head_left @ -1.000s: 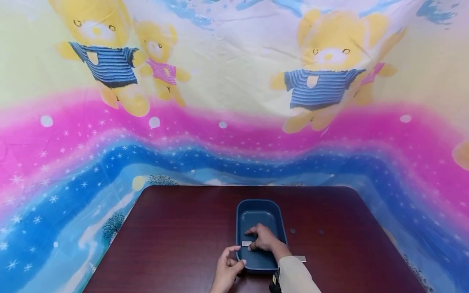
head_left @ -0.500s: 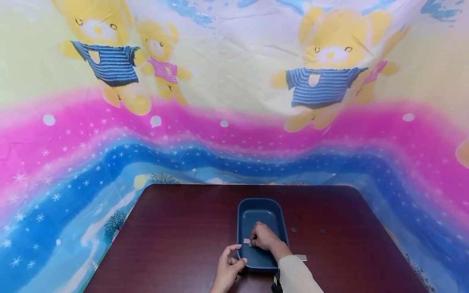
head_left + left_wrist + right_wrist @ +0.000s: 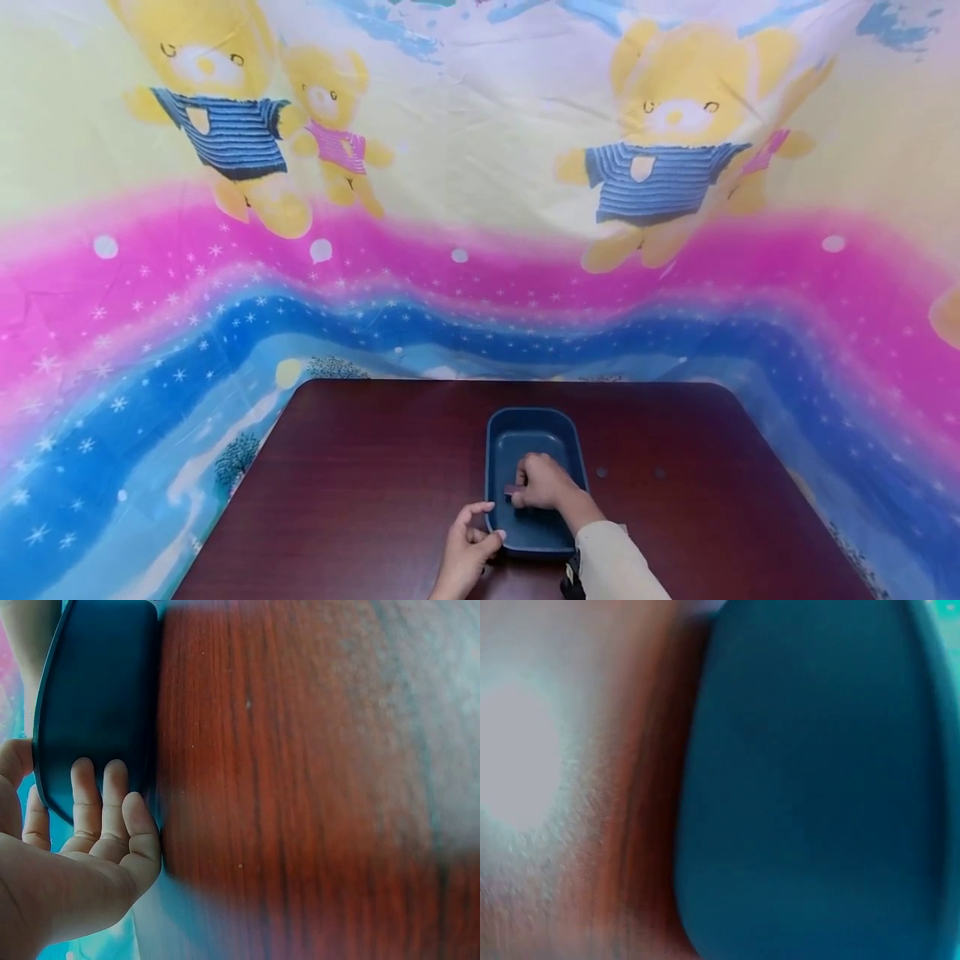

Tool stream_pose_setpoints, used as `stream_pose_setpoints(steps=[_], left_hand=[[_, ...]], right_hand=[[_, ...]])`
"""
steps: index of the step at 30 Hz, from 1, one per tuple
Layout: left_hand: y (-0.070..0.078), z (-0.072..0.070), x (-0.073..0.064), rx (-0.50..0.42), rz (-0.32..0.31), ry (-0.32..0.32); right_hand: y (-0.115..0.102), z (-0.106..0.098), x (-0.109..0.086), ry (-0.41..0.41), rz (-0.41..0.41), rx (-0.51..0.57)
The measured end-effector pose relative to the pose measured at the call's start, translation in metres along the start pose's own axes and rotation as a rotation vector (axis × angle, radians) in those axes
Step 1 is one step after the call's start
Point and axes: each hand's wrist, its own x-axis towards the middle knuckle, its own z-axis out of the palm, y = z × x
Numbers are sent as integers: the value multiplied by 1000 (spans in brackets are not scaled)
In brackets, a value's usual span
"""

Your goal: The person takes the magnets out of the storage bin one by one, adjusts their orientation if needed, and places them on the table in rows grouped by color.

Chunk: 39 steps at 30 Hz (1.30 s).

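A deep, dark blue rectangular tray (image 3: 534, 421) with rounded corners stands on the table. My right hand (image 3: 543, 483) reaches inside it and pinches a small flat rectangular piece (image 3: 512, 492), reddish-brown on the visible side, between thumb and fingers; most of the piece is covered by the fingers. At the tray's near left corner, my left hand (image 3: 467, 546) holds the rim with thumb and forefinger. In the left wrist view, several fingers (image 3: 86, 795) of that hand lie against the outer wall. The right wrist view takes in only the tray's side wall (image 3: 810, 780), with the right hand out of sight.
Two small dark discs (image 3: 602, 472) lie on the reddish-brown table (image 3: 360, 483) to the right of the tray. A pale flat strip (image 3: 623, 528) barely shows behind the right sleeve. Behind the table hangs a bear-printed cloth (image 3: 457, 167).
The right fingers have closed on the small piece, which showed a pale face before and now looks dark and is mostly covered. The right forearm has shifted slightly right; the left hand stays put.
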Motion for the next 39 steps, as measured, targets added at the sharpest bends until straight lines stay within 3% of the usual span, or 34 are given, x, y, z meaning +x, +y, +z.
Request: stream_pose_setpoints(steps=[10,20,34,39], left_hand=[[7,0,-5,15,19,-2],[-24,-1,9,38,8,14],[-27,-5,8,21,8,5],[-28,-7,7,28,71,-6]], right_hand=[[-12,-16,-14,114,-55,26],[-17,-18,-21,136,-92,50],[-13,-30,-42,190,-114,-11],[-9,-30,-55,208,-101,13]])
